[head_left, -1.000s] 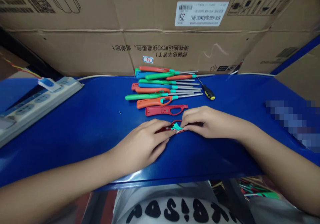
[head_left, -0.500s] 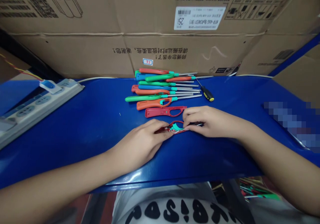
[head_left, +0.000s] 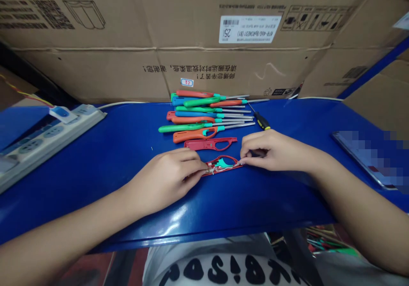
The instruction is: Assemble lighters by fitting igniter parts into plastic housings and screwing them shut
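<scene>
An opened red lighter shell lies on the blue table, its inner parts showing. Inside sits a green trigger, with a thin white wire running along the lower edge. My left hand is closed on the shell's left end, fingertips pinching there and hiding that end. At the other end my right hand pinches the tip of the wire; something dark shows under its curled fingers, too hidden to name. Just beyond lies the matching red cover half, its left corner partly behind my left hand.
Several assembled lighters in orange, green and blue lie stacked behind. A black and yellow screwdriver rests to their right. A power strip stands at left, a phone at right. A cardboard box walls the back.
My left hand has drawn back leftward along the shell, uncovering more inner parts. My right hand has shifted slightly right to the shell's tip. The view has moved a little.
</scene>
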Motion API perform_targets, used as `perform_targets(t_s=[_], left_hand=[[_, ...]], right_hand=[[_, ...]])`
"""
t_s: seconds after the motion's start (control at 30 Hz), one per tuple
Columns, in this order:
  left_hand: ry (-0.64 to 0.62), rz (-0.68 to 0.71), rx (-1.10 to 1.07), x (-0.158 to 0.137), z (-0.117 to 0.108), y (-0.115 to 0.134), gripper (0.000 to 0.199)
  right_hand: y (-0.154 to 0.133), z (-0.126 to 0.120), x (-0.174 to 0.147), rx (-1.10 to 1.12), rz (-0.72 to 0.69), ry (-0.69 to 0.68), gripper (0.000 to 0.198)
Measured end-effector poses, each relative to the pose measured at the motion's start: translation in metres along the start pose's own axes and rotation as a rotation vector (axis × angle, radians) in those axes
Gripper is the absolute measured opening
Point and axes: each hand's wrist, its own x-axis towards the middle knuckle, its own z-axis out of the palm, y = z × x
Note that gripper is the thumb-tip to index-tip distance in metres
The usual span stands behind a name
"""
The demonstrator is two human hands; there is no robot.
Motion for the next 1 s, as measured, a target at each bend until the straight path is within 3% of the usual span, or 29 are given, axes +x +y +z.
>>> perform_targets(t_s=[0.2,0.37,0.7,0.87,1.0], left_hand=[[-0.168,-0.147,0.019,-0.001,-0.005,0.0,0.018],[-0.163,-0.172,-0.06,-0.001,0.0,-0.003,0.015],[-0.135,-0.175,-0.016,-0.002,0.001,0.003,0.018],[-0.145,-0.162,0.007,-0.002,0.0,0.001,0.021],[-0.138,-0.169,-0.02,-0.001,0.001,-0.002,0.02]], right_hand=[[0.005,0.004,0.002,0.032,0.135,-0.08,0.021],[0.004,0.01,0.006,0.107,0.242,-0.086,0.026],[0.004,0.013,0.008,0.186,0.215,-0.077,0.024],[0.012,0.018,0.009,0.009,0.048,0.143,0.016],[0.02,0.023,0.009,-0.153,0.062,0.184,0.023]])
